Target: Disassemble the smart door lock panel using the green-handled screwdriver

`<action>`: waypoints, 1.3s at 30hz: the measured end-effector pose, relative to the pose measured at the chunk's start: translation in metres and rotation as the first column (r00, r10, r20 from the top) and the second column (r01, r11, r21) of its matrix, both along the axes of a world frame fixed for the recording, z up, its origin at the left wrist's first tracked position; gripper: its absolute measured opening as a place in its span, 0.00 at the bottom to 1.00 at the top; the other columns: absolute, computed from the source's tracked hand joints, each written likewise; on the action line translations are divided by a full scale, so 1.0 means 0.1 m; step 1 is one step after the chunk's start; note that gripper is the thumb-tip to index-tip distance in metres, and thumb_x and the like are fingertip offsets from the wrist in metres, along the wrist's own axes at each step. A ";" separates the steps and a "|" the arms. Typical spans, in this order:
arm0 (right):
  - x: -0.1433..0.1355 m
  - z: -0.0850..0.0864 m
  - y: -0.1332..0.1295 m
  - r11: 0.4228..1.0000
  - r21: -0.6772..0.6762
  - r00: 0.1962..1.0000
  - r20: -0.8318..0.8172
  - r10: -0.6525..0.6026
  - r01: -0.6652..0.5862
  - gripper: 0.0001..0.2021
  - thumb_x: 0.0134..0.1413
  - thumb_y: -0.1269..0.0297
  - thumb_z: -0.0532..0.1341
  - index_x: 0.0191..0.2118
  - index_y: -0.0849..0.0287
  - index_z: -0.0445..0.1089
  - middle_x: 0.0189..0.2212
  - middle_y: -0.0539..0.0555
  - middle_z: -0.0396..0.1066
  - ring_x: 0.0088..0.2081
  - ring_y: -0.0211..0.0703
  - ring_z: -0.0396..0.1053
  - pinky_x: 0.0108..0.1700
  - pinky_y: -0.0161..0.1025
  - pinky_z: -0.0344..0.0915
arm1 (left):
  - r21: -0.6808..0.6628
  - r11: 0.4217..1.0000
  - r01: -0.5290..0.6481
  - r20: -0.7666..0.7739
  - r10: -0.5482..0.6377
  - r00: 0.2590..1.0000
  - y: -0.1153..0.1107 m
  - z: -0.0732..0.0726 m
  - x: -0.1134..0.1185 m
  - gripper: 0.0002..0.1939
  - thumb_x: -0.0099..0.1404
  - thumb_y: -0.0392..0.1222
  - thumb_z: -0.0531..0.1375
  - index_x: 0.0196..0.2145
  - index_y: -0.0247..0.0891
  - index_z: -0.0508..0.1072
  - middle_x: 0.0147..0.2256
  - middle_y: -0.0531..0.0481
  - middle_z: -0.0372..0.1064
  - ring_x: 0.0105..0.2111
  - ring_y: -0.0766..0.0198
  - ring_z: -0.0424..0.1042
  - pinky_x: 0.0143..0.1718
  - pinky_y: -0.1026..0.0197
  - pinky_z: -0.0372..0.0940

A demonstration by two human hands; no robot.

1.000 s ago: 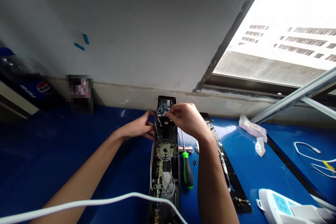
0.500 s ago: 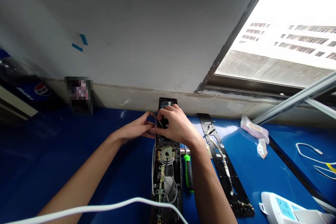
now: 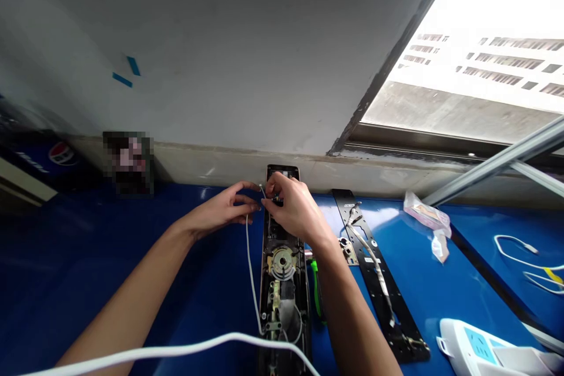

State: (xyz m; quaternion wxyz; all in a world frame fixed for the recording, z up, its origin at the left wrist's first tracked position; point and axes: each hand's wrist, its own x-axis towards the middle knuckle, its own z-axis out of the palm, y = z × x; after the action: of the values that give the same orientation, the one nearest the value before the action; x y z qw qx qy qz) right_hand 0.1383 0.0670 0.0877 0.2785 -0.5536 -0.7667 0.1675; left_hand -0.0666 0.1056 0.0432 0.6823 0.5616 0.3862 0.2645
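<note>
A long black door-lock body [image 3: 282, 282] lies open on the blue table [image 3: 88, 282], its brass gear and inner parts showing. My left hand [image 3: 224, 208] and my right hand [image 3: 293, 208] meet over its far end. Both pinch a thin white wire [image 3: 250, 264] that runs from the fingertips down along the lock's left side into its lower part. The circuit board at the lock's far end is mostly hidden behind my right hand.
A green-handled screwdriver [image 3: 318, 296] lies right of the lock, half under my right forearm. A black metal plate [image 3: 379, 282] with a cable lies further right. A white power strip [image 3: 480, 349], a plastic bag [image 3: 427, 214] and a thick white cable [image 3: 154, 352] are nearby.
The thin white wire has been pulled up out of the lock and now hangs free along its left side. My right hand shifted slightly left to meet the left fingertips.
</note>
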 end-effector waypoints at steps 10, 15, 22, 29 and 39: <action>0.03 0.01 -0.03 0.996 0.013 0.996 0.036 -0.086 0.085 0.09 0.51 0.73 0.63 0.39 0.56 0.70 0.35 0.53 0.77 0.39 0.46 0.70 0.40 0.38 0.59 | 0.266 0.963 0.035 -0.079 -0.014 0.997 -0.03 0.13 -0.09 0.30 0.63 0.48 0.72 0.59 0.46 0.67 0.45 0.49 0.76 0.47 0.58 0.78 0.51 0.55 0.73; -0.11 -0.09 0.00 0.989 0.037 0.989 0.030 -0.142 0.141 0.11 0.50 0.75 0.61 0.40 0.56 0.71 0.35 0.54 0.77 0.39 0.46 0.71 0.38 0.39 0.57 | 0.348 0.937 -0.010 -0.080 0.040 0.996 -0.08 0.21 -0.05 0.30 0.61 0.46 0.71 0.59 0.44 0.68 0.48 0.46 0.76 0.50 0.56 0.78 0.55 0.53 0.72; -0.04 0.05 -0.04 0.982 -0.044 0.977 -0.103 -0.189 0.185 0.12 0.48 0.71 0.63 0.40 0.53 0.71 0.25 0.44 0.72 0.28 0.38 0.67 0.32 0.34 0.57 | 0.351 0.933 -0.074 -0.059 0.101 0.993 -0.13 0.33 -0.04 0.31 0.59 0.47 0.73 0.56 0.43 0.68 0.48 0.47 0.73 0.45 0.55 0.82 0.52 0.53 0.75; 0.15 0.32 -0.21 0.965 -0.128 0.970 -0.057 -0.236 0.227 0.07 0.46 0.69 0.64 0.35 0.54 0.76 0.22 0.45 0.69 0.26 0.37 0.61 0.32 0.37 0.56 | 0.354 0.925 -0.138 0.054 0.127 0.990 -0.19 0.29 0.10 0.27 0.59 0.46 0.74 0.51 0.43 0.69 0.42 0.52 0.72 0.40 0.59 0.82 0.48 0.56 0.76; 0.24 0.23 -0.20 0.965 -0.126 0.959 0.199 -0.201 0.229 0.10 0.50 0.73 0.70 0.40 0.56 0.79 0.44 0.58 0.70 0.44 0.48 0.67 0.48 0.43 0.65 | 0.426 0.872 -0.241 0.066 0.235 0.970 -0.20 0.15 0.25 0.25 0.58 0.42 0.74 0.51 0.43 0.71 0.40 0.53 0.73 0.41 0.62 0.80 0.50 0.57 0.75</action>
State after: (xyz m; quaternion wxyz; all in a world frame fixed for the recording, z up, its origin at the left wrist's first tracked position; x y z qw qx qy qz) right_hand 0.1627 0.0470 0.1109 0.1809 -0.6660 -0.7099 0.1406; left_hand -0.0417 0.0855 0.0578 0.5057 0.6450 0.3801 0.4287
